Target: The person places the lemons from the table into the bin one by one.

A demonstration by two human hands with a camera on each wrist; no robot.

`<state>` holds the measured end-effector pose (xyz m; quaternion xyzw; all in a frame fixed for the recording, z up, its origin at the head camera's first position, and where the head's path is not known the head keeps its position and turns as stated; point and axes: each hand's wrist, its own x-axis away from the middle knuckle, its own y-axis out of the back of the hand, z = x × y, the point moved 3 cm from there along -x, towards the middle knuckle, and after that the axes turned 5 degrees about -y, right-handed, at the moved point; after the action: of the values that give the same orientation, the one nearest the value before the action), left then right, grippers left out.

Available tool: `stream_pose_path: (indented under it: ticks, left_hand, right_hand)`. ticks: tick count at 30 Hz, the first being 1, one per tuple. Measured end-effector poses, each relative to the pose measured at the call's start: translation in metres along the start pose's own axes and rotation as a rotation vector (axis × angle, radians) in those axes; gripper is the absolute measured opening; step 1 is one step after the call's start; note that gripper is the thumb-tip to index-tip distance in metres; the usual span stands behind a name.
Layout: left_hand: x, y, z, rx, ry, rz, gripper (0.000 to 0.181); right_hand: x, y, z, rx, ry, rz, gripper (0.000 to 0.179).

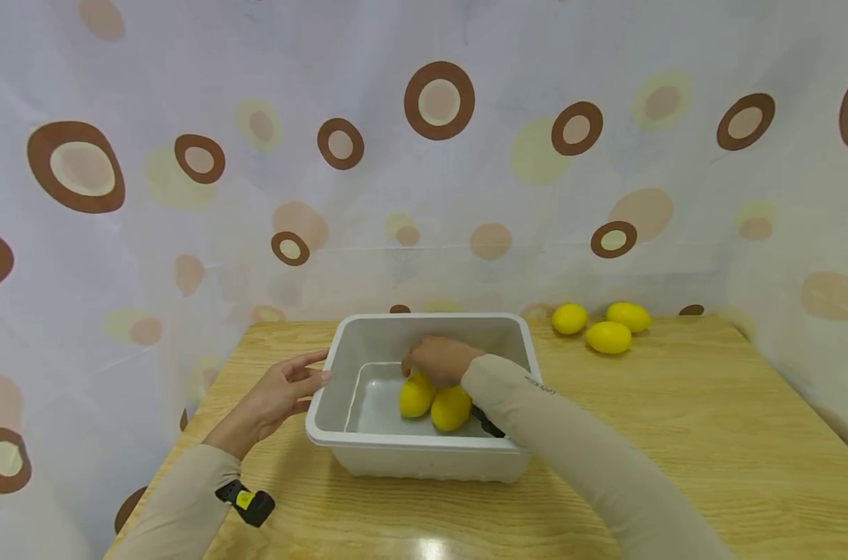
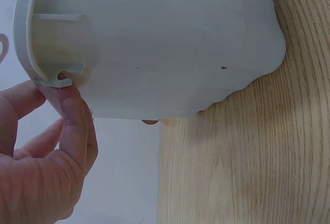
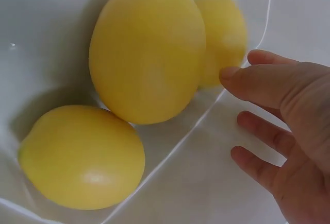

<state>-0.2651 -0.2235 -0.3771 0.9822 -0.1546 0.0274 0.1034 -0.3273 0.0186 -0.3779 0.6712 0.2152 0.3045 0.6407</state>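
A light grey plastic tub (image 1: pixel 424 460) stands on the wooden table. My left hand (image 1: pixel 278 395) holds its left rim, thumb on top and fingers beneath; the left wrist view shows that hand (image 2: pixel 56 147) pinching the rim edge. Inside the tub is my right hand (image 1: pixel 439 360), over two yellow lemons (image 1: pixel 450 408). The right wrist view shows a large near lemon (image 3: pixel 147 51), another lemon (image 3: pixel 85 157) beside it, and a slightly blurred third lemon (image 3: pixel 224 38) partly behind. There my right hand (image 3: pixel 294 110) has spread fingers, its thumb tip overlapping the third lemon's edge.
Three more lemons (image 1: pixel 609 337) lie at the back of the table (image 1: pixel 683 435), right of the tub. A curtain (image 1: pixel 368 194) with brown ring patterns hangs behind and beside the table. Black straps with small devices (image 1: pixel 250 502) sit on the wrists.
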Motion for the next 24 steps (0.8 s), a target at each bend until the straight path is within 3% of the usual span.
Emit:
stream_pose_path:
  ticks: [10,24]
  left_hand:
    - [0.0008,-0.0008,-0.0022,0.005,-0.006,0.003,0.062]
    - [0.0018,-0.0009,-0.0035,0.018,-0.016,0.016,0.062]
  right_hand:
    - [0.0004,-0.0010,-0.0024,-0.072,0.016,0.008,0.039]
    - [0.0067,0.0052,0.0015,-0.165,-0.055,0.053,0.039]
